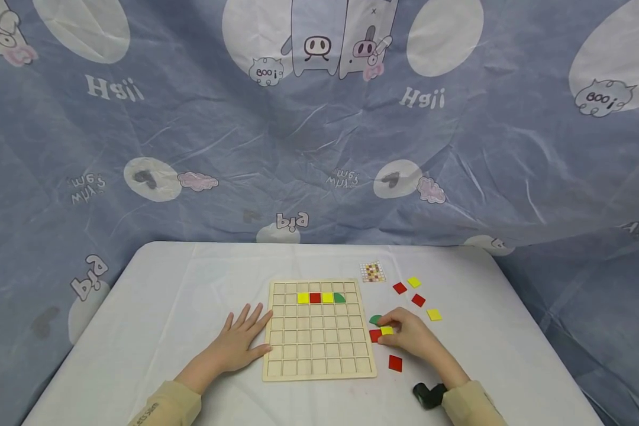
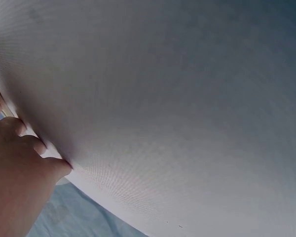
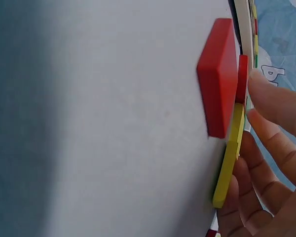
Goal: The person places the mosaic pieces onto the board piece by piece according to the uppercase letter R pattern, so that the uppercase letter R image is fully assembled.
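A pale wooden grid board (image 1: pixel 319 370) lies on the table. One of its upper rows holds two yellow squares, a red square (image 1: pixel 315 298) and a green quarter-round tile (image 1: pixel 339 297). Spread fingers of my left hand (image 1: pixel 234 349) rest along the board's left edge. To the right of the board my right hand (image 1: pixel 410 337) has its thumb and forefinger apart around a yellow square tile (image 1: pixel 386 330). Beside these fingertips lie another green tile (image 1: pixel 375 319) and a red tile (image 1: pixel 375 336). In the right wrist view, another red tile (image 3: pixel 219 79) is nearest the camera.
More loose red and yellow tiles, such as a yellow one (image 1: pixel 433 315), lie right of the board. A small patterned card (image 1: pixel 373 271) is near the board's top right corner. A dark object (image 1: pixel 429 395) sits by the right sleeve. Printed cloth (image 1: pixel 298 136) hangs behind the table.
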Demonstrator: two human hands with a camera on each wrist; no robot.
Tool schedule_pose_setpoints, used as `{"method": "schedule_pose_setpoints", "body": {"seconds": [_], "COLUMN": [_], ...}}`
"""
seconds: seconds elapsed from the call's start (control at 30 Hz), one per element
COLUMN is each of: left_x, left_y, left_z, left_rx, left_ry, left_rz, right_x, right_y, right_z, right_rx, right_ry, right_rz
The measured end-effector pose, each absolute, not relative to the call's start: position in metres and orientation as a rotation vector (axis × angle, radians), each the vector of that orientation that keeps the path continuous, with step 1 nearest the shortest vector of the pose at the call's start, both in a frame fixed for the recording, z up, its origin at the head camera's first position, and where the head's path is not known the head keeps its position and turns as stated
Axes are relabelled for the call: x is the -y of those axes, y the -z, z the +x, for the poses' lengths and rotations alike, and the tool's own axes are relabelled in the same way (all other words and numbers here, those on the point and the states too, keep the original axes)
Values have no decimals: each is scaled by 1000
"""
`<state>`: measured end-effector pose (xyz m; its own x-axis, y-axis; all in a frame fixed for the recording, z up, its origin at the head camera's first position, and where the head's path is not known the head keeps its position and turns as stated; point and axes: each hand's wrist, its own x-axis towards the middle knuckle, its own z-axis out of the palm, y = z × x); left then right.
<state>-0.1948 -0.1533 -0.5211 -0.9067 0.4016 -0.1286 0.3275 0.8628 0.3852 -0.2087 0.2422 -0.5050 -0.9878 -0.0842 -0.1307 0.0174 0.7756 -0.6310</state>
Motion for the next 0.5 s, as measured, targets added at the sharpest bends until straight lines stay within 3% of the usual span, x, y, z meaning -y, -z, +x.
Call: {"method": "schedule_pose_setpoints", "body": {"seconds": [0.5], "left_x": [153], "left_y": [522], "left_z": [-194], "left_rx": [-2841], "left_ry": [-533], "left_rz": [554], "right_x": [-231], "right_y": [501], "right_z": [-206], "right_rx": [-2858], "right_ry": [865], "right_rz": [-83]}}
